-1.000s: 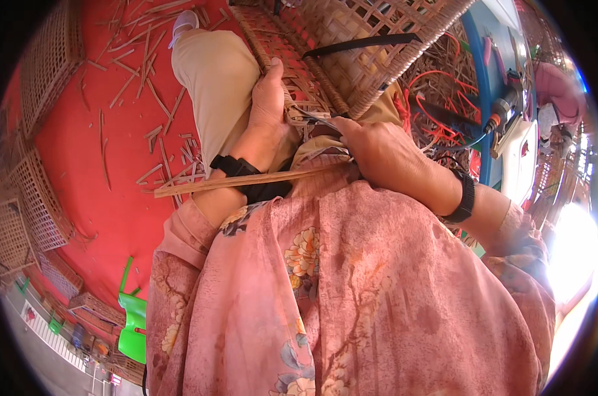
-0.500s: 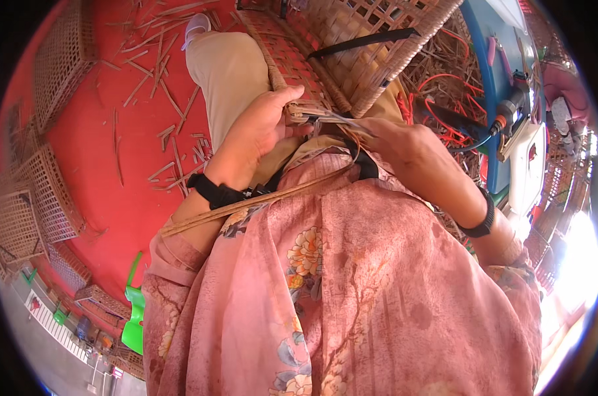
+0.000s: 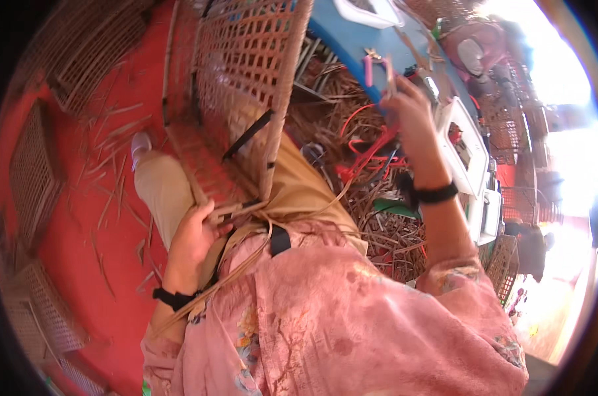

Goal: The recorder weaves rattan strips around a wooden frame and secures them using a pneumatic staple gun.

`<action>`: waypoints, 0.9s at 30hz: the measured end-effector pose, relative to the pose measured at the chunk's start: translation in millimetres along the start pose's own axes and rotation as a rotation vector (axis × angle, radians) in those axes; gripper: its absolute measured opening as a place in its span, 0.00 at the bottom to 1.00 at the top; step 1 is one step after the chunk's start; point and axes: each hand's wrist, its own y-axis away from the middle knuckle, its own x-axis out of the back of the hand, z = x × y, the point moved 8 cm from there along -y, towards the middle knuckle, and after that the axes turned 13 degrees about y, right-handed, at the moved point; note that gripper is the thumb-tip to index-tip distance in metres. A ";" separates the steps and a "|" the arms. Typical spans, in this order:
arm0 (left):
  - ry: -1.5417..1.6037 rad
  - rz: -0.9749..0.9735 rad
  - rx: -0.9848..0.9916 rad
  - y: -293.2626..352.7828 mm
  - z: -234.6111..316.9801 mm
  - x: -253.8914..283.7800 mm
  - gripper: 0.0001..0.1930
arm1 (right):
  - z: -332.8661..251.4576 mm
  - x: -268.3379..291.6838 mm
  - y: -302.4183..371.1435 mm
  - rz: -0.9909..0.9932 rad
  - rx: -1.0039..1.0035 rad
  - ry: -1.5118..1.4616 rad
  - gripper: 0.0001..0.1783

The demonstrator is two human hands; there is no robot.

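Wicker panel (image 3: 246, 86) rests across the person's lap and knee, its lower frame corner held by the left hand (image 3: 193, 241), fingers curled shut around the bundled cane ends there. Changed since a second ago: the right hand (image 3: 408, 109) has left the weave, where both hands were working close together, and now reaches up and out toward the blue table (image 3: 352, 39). Its fingers look closed around a thin strip (image 3: 389, 72) beside a pink tool (image 3: 368, 66), though blur keeps the grip uncertain. Judged from this, weaving pauses while material or a tool is fetched; the left hand alone steadies the panel. A long cane strand (image 3: 226, 284) trails from the corner down past the left wrist. Around: loose cane scraps (image 3: 107, 191) on the red floor (image 3: 68, 218), finished lattice panels (image 3: 32, 171) at left, a tangle of orange cord and cane offcuts (image 3: 371, 191) between lap and table, cluttering the right arm's reach.
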 end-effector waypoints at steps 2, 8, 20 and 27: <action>-0.052 0.017 -0.053 2.8 3.5 5.1 0.19 | 6.9 2.3 -50.0 -0.035 0.197 0.259 0.11; -0.927 0.135 -0.762 35.0 44.0 -9.8 0.17 | 51.0 -17.1 -209.8 -0.116 0.455 0.798 0.11; -1.428 -0.096 -0.845 49.1 42.9 -36.2 0.27 | 42.8 2.5 -182.5 0.308 0.140 0.018 0.43; -1.577 -0.175 -0.980 32.0 45.0 -39.9 0.26 | -56.4 -103.3 6.1 0.109 0.866 0.372 0.33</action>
